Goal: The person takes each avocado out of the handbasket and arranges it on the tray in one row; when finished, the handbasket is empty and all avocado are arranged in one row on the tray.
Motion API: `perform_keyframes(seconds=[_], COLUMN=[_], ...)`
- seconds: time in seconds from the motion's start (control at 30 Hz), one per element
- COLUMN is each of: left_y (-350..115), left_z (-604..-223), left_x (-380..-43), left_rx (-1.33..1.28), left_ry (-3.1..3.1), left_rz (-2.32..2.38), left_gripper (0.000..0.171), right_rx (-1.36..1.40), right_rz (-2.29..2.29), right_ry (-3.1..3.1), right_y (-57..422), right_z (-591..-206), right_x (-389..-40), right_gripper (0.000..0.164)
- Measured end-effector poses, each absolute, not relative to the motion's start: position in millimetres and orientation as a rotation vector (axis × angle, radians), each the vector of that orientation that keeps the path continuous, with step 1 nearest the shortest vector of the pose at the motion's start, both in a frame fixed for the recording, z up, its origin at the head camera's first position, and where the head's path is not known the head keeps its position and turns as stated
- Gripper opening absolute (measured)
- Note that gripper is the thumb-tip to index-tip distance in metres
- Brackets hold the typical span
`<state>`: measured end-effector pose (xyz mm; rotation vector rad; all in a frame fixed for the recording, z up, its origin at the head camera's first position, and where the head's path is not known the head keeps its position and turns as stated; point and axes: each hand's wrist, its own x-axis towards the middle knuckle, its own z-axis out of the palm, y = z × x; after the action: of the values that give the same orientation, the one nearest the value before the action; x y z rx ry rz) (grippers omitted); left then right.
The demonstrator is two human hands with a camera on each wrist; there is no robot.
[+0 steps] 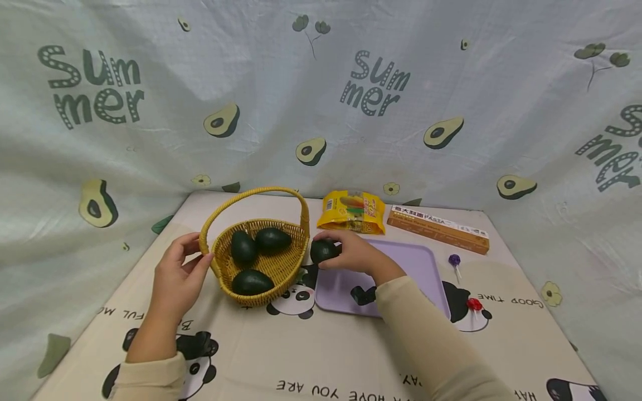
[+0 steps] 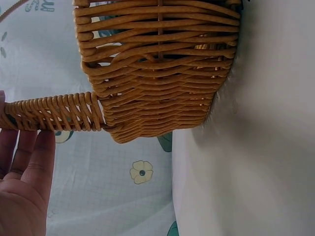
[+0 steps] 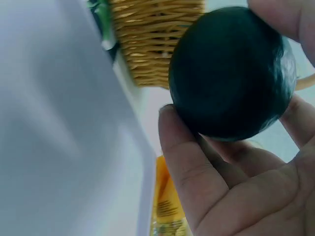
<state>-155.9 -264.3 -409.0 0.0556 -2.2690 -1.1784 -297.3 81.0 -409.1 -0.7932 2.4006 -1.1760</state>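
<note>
A yellow wicker basket [image 1: 285,267] with a tall arched handle stands left of centre in the head view, with three dark green avocados [image 1: 252,282] inside. At the left foot of that handle, my left hand [image 1: 173,278] pinches the wicker between thumb and fingers; the left wrist view shows fingers behind the handle [image 2: 54,112]. My right hand [image 1: 358,256] grips another dark avocado [image 1: 322,252] above the left far part of a lilac tray [image 1: 413,262], just right of the basket. In the right wrist view, fingers and thumb surround this avocado [image 3: 229,73].
Behind the tray lies a yellow snack bag [image 1: 353,210], and a long brown pasta box [image 1: 436,229] is at its right. A purple lollipop [image 1: 454,260] and a red lollipop [image 1: 473,304] lie right of the tray. A printed cloth curtain [image 1: 271,83] hangs behind the table.
</note>
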Motion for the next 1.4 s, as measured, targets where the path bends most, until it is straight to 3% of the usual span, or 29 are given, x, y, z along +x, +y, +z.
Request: perform_keyframes(seconds=[0.23, 1.4], left_y=[-264.4, -265.0], left_z=[-409.6, -409.9], left_x=[-156.2, -156.1], left_rx=[0.047, 0.030], left_ry=[-2.254, -2.252], left_rz=[-1.182, -1.172], left_gripper=[0.049, 0.049], right_rx=[-0.755, -0.701], right_rz=[-1.095, -0.948], right_ry=[2.487, 2.601], right_y=[82.7, 87.3], right_z=[-421.6, -437.9], right_x=[-295.8, -287.1], right_gripper=[0.072, 0.085])
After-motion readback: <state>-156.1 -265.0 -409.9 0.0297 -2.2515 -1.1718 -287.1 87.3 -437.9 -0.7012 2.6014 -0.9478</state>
